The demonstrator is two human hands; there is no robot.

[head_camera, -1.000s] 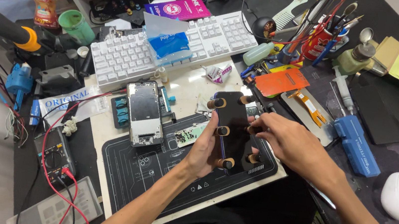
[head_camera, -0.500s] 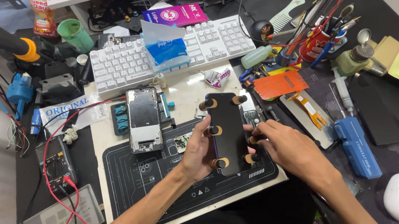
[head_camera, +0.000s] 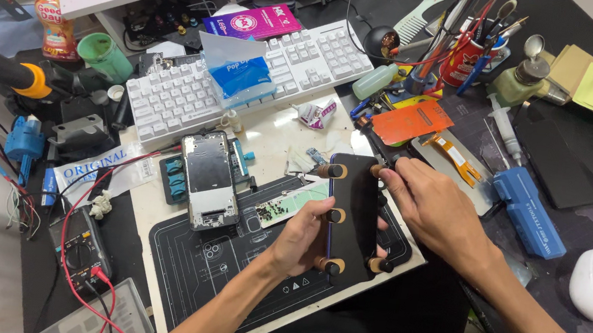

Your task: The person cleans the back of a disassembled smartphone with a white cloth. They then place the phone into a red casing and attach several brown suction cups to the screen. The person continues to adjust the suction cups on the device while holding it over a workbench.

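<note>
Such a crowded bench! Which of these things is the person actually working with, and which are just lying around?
In use: black phone panel with small clamps, held by left hand and right hand.

Lying about: opened phone frame, white keyboard, multimeter, blue screwdriver, comb.

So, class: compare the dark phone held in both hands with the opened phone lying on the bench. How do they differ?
The dark phone is lifted, gripped by the left hand and right hand; the opened phone lies flat, untouched. The dark phone shows a plain black face with small clamps along its edges; the opened phone shows bare silvery metal inside and carries no clamps. Both are slim rectangles of similar size.
</note>
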